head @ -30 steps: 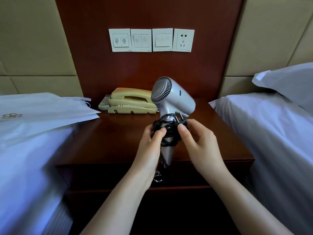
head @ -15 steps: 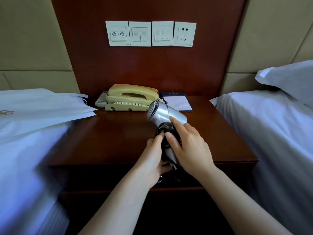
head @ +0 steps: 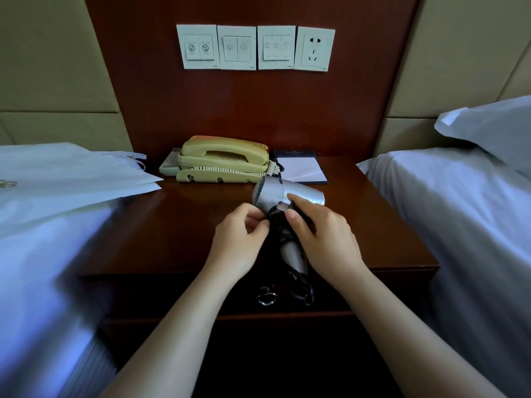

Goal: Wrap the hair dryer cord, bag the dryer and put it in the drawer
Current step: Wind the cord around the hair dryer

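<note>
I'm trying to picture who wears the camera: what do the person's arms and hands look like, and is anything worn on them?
Both are bare. The left hand and right hand wear no gloves, and no ring shows. The left forearm and right forearm carry no sleeve, watch or bracelet down to the frame's edge.

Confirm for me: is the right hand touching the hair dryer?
Touching. The head view shows the right hand curled over the hair dryer, index finger on its silver barrel, thumb against the wrapped cord.

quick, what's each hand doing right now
Left hand: fingers curled, pinching the cord.
Right hand: gripping the hair dryer.
</note>
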The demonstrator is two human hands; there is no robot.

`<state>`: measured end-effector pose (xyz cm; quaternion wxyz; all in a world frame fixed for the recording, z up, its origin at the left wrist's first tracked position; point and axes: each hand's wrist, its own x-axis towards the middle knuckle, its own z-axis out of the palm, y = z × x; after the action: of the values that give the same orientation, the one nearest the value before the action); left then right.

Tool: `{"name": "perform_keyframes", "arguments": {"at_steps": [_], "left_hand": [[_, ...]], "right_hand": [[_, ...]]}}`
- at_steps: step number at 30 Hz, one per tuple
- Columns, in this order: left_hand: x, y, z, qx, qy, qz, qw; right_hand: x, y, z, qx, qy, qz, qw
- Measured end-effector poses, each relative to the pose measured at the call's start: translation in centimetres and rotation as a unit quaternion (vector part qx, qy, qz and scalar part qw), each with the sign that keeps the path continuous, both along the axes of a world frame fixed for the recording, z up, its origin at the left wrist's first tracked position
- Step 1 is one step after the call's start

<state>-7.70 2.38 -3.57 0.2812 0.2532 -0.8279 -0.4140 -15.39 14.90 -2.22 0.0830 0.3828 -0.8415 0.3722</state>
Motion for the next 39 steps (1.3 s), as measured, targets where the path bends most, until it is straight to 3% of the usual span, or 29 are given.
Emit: {"name": "perform_keyframes", "arguments": {"at_steps": [4, 6, 11, 21, 25, 30, 35, 39], "left_hand": [[-0.8, -0.3, -0.1, 0.189, 0.023, -0.05, 0.98], [-0.9, -0.2, -0.1, 0.229, 0.011, -0.072, 0.971], [-0.7, 0.6, 0.0, 0.252, 0.018, -0.112, 0.961], [0.2, 2.0, 1.0, 0.091, 0.047, -0.097, 0.99], [-0.1, 0.7, 2.7, 0.229, 0.149, -0.009, 0.962], [0.6, 1.9, 1.7, 0.231, 0.084, -0.002, 0.969], [1.2, 2.3, 0.9, 0.111, -0.065, -0.03, 0.991], [1.6, 3.6, 1.4, 0.155, -0.153, -0.044, 0.975]], "right_hand": [[-0.3, -0.5, -0.1, 0.016, 0.029, 0.029, 0.999], [-0.6, -0.4, 0.2, -0.014, 0.015, 0.049, 0.999], [-2.1, 0.9, 0.9, -0.085, -0.063, 0.132, 0.986], [-3.1, 2.2, 2.0, -0.067, -0.132, 0.216, 0.965], [-2.7, 3.2, 0.6, -0.03, -0.152, 0.216, 0.964], [-2.7, 2.5, -1.4, -0.144, -0.123, 0.086, 0.978], [-1.3, 1.1, -2.4, -0.212, -0.103, 0.016, 0.972], [-0.4, 0.1, -2.4, -0.267, -0.122, -0.029, 0.955]]}}
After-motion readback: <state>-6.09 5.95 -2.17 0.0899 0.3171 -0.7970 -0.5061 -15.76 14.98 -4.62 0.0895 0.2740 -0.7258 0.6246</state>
